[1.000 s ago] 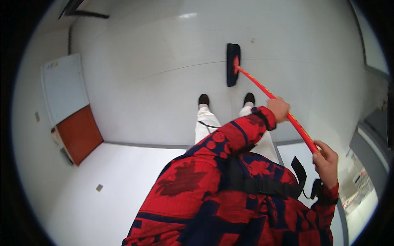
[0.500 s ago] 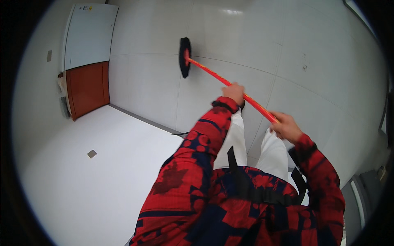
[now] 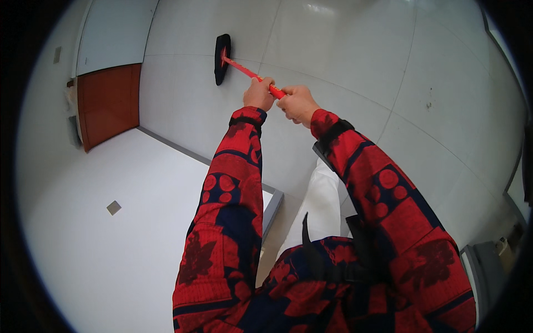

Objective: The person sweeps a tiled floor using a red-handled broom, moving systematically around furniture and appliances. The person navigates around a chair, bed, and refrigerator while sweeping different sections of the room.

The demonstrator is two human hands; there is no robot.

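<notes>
A broom [image 3: 242,67] with a red pole reaches away to the upper left. Its long black head [image 3: 220,69] rests on the pale tiled floor; whether that head is bristle or cloth is hard to make out. My left hand [image 3: 258,95] grips the pole partway up, fingers wrapped round it. Close behind it, my right hand [image 3: 298,105] is closed round the upper end of the pole. Both arms stretch forward in red and navy patterned sleeves.
A cabinet with a white upper door [image 3: 114,36] and a reddish-brown lower panel [image 3: 109,105] stands at the left. A white wall [image 3: 150,222] with a grey baseboard [image 3: 175,146] runs along my left, ending in a corner. Small specks [image 3: 429,100] lie on the floor [image 3: 338,61] at right.
Both hands have moved left and forward, the right one much closer to the left. The broom head has moved up and left in view. My body has shifted too.
</notes>
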